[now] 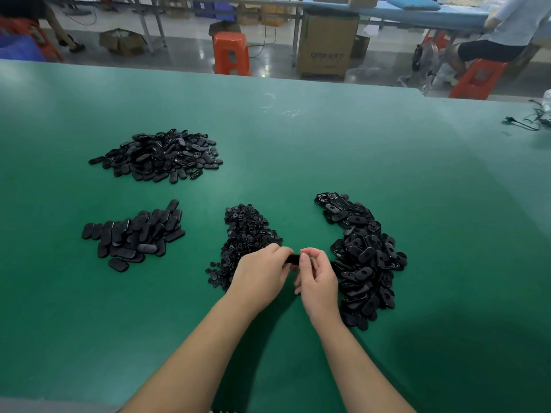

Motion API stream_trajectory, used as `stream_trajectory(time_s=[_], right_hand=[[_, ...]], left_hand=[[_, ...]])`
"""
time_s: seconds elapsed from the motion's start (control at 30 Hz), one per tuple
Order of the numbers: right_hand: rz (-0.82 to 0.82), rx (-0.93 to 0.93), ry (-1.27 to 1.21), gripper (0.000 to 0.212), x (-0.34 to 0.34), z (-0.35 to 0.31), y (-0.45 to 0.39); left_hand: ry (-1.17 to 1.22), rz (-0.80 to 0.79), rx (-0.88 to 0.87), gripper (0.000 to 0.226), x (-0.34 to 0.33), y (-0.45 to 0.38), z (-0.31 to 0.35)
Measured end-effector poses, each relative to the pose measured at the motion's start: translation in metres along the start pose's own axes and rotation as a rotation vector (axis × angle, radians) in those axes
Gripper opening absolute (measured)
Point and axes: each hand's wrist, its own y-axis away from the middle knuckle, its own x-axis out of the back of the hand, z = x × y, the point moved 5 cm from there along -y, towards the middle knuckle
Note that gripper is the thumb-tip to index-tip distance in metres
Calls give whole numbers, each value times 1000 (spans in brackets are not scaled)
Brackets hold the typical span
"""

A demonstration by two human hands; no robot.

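A black piece (293, 259) is pinched at both ends by the curled fingers of the left hand (262, 275) and the right hand (317, 278), its long axis laid sideways between them, just above the table (298, 144).

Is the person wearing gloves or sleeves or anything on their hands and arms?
No gloves. The left hand and the right hand are bare, with no rings showing. The left forearm and the right forearm are bare too, all the way to the bottom edge of the picture: no sleeves, watch or bracelet in view.
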Motion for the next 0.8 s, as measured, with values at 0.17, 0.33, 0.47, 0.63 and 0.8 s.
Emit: stream_trajectory(time_s=[0.17, 0.33, 0.47, 0.63, 0.8], right_hand=[[-26, -21, 20, 13, -1, -2, 2], [-35, -14, 104, 14, -3, -2, 3], [-36, -19, 137, 16, -4, -2, 3], [-31, -18, 172, 16, -4, -3, 3], [-25, -9, 188, 16, -4, -6, 4]], left_hand=[[-11, 196, 225, 23, 32, 26, -60], [47, 357, 683, 36, 74, 68, -165], [43, 537, 919, 37, 108, 89, -222], [-1, 488, 1024, 38, 123, 78, -250], [-15, 444, 1002, 36, 123, 64, -242]])
